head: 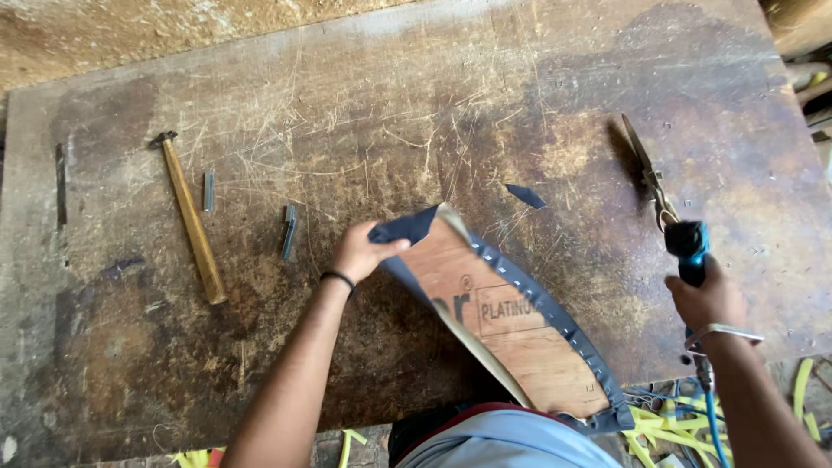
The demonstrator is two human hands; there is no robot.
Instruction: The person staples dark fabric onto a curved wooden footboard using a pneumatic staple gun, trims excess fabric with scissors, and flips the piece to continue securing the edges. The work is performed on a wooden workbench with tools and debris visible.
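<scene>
A: Head view: a big scratched, stained desk [433,104] fills nearly everything, with dirt floor beyond its far edge.

B: And the panel [511,321]?

A: Plywood, tilted up at the near edge, grey fabric stapled along its rim. The left hand [360,251] is clamped on the fabric at the top corner, probably keeping it taut.

B: The right hand [706,299]?

A: Closed around a blue stapler [687,247], near the right edge.

B: Smaller things?

A: Hammer [192,221] towards the left edge, shears [646,169] towards the right, staple strips [289,231] between.
</scene>
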